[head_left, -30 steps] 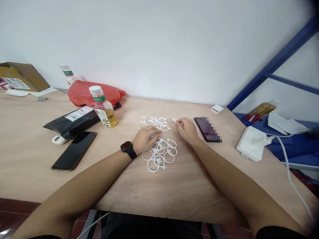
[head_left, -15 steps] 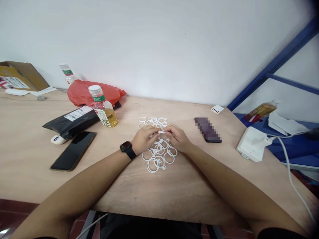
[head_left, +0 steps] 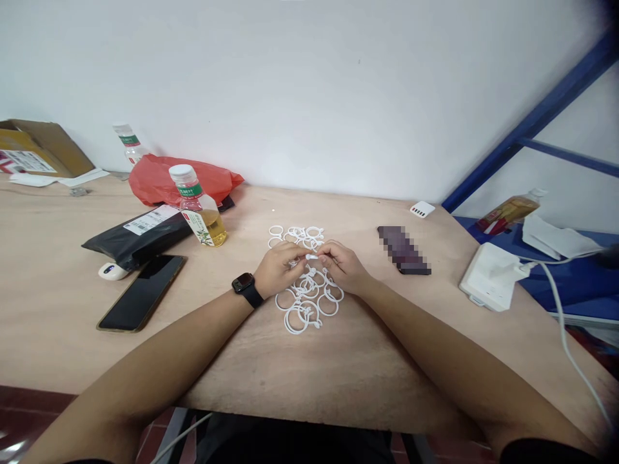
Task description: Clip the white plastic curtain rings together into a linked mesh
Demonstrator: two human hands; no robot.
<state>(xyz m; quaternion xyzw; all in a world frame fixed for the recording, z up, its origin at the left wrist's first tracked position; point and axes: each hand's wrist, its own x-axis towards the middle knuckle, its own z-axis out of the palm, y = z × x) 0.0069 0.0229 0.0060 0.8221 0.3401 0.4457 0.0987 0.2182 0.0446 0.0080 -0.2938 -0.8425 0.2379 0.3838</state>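
Your left hand [head_left: 279, 264] and right hand [head_left: 346, 267] pinch one white piece [head_left: 311, 257]. Rings [head_left: 307, 313] toward the worktop's [head_left: 290, 377] near edge lie unheld.

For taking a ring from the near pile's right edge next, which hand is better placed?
Probably the right hand: it sits just beyond those white rings, while the left hand is farther left. Both hands appear to pinch one small white piece, so neither looks free.

White wall [head_left: 309, 96] behind wooden table [head_left: 271, 367], red-tiled floor [head_left: 33, 419].
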